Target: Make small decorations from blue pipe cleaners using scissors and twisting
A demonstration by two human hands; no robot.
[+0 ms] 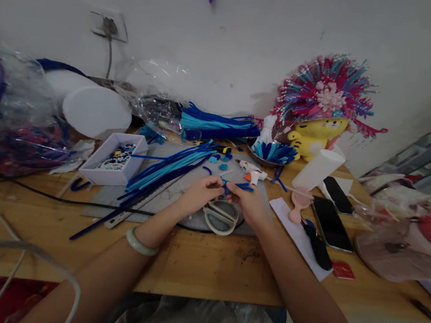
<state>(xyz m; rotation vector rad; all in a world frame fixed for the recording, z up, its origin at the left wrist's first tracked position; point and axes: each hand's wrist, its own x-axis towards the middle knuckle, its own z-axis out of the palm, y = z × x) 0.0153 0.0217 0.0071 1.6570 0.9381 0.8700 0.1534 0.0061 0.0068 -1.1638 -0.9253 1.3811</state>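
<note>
My left hand [203,191] and my right hand [252,204] meet over the grey mat, fingertips pinched together. Between them is a short piece of blue pipe cleaner [244,186], partly covered by the fingers. Just below the hands lie scissors [221,219] with pale handles, their blades hidden. A white and orange glue gun [252,172] rests a little beyond my right hand. Left of my left hand, long blue and light-blue pipe cleaners [165,168] are spread in a loose bundle. Small curled blue pieces [223,167] sit beyond the fingers.
A white box [94,174] of beads stands left. Behind are more pipe cleaners [220,125], a dark bowl [264,161] of blue pieces, and a yellow plush toy [314,139] wearing a fringed headdress. Phones [331,223] and a pink brush [300,203] lie right. A black cable [88,202] crosses the table.
</note>
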